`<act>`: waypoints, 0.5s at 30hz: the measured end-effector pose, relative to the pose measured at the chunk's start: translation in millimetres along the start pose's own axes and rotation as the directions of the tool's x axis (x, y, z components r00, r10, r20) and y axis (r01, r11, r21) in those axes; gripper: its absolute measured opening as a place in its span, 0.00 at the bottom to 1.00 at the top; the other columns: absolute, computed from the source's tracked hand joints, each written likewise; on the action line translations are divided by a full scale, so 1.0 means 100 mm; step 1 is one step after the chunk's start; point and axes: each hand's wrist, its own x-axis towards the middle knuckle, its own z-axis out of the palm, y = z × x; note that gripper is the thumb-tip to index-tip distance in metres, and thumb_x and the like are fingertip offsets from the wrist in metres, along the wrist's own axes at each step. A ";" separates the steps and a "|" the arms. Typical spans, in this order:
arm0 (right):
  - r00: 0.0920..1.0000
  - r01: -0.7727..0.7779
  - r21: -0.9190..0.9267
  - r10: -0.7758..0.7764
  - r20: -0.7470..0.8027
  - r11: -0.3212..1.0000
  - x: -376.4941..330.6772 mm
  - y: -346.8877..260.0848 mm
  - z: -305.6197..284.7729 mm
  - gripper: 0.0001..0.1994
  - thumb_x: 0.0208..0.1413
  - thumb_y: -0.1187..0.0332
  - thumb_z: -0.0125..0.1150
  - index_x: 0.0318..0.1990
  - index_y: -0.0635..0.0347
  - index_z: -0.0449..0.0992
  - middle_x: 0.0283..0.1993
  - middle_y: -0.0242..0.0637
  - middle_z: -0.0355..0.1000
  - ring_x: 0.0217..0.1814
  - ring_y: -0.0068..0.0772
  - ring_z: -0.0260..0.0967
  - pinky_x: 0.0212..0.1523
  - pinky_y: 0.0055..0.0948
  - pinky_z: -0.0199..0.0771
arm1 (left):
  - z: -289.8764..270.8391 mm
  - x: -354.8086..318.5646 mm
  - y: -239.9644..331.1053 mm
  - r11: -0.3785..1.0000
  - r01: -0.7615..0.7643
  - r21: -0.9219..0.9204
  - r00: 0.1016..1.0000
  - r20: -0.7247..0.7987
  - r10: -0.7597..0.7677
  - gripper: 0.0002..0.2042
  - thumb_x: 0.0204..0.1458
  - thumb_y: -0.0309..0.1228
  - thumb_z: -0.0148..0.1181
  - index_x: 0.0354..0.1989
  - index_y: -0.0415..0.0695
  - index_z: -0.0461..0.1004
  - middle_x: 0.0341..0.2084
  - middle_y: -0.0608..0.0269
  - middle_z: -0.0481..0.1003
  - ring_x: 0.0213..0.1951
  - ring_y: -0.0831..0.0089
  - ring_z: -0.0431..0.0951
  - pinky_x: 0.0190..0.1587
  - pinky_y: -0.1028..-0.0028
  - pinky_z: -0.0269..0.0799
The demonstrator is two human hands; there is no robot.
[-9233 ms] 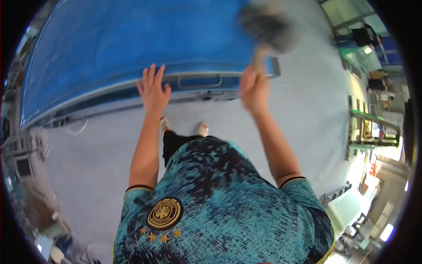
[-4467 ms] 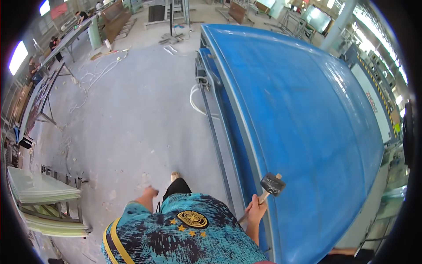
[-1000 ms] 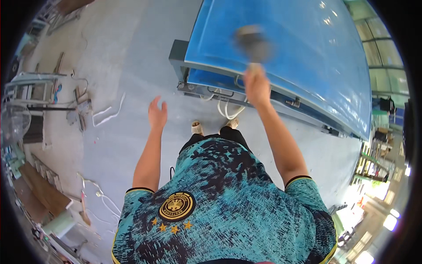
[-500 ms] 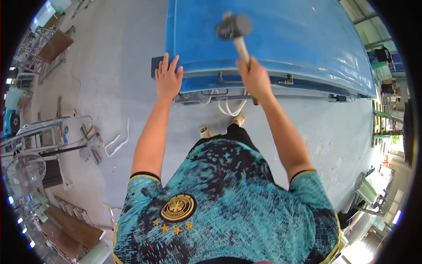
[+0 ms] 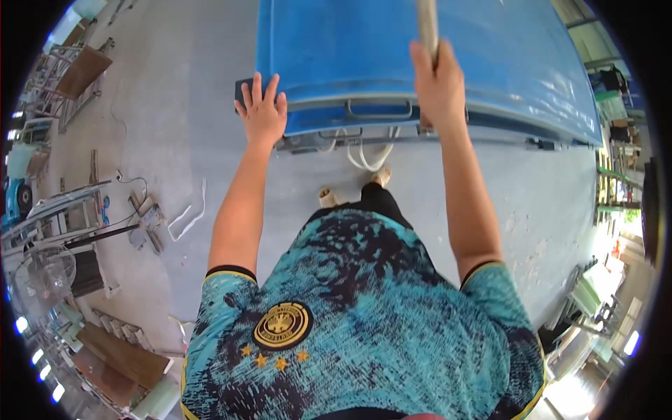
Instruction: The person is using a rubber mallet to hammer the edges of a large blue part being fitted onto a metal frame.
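Right hand gripped wooden handle; left hand splayed, grasping nothing, by blue cover (wide spacing seemed safest).

The large panel lies in front of the person, running out past the upper edge. The left hand is at its near left corner, fingers pointing away; the right hand is farther right, over the near edge, its fingers around a shaft that extends forward above the panel. Between the hands a grab bar sits along that edge, with hoses hanging below it, just beyond the shoes on the floor. At far left stands a fan, with boards behind it, nearer the lower edge.
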 end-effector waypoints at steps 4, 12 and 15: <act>0.968 0.064 0.162 -0.022 -0.249 0.985 -0.23 0.88 0.63 0.21 0.76 0.48 0.60 0.49 0.61 0.69 0.33 0.59 0.81 0.35 0.71 0.80 0.40 0.63 0.77 | 0.02 0.08 -0.04 1.000 -0.011 0.013 0.999 -0.034 0.012 0.26 0.77 0.50 0.49 0.82 0.68 0.66 0.87 0.59 0.52 0.85 0.38 0.48 0.82 0.27 0.41; 0.999 -0.019 0.032 0.021 -0.040 0.999 -0.04 0.23 -0.16 0.20 0.77 0.49 0.59 0.52 0.57 0.67 0.32 0.56 0.80 0.33 0.66 0.79 0.36 0.54 0.79 | 0.06 -0.02 -0.02 1.000 -0.008 0.006 1.000 -0.021 0.008 0.26 0.77 0.50 0.48 0.82 0.69 0.65 0.87 0.58 0.51 0.85 0.37 0.49 0.81 0.27 0.42; 0.923 0.207 0.221 -0.115 -0.368 0.953 -0.12 0.71 0.29 0.21 0.77 0.48 0.59 0.53 0.59 0.67 0.38 0.60 0.84 0.40 0.71 0.83 0.38 0.58 0.80 | 0.07 0.13 0.00 0.999 0.004 0.038 1.000 -0.018 -0.004 0.27 0.78 0.51 0.47 0.83 0.69 0.64 0.87 0.58 0.50 0.85 0.36 0.48 0.82 0.28 0.42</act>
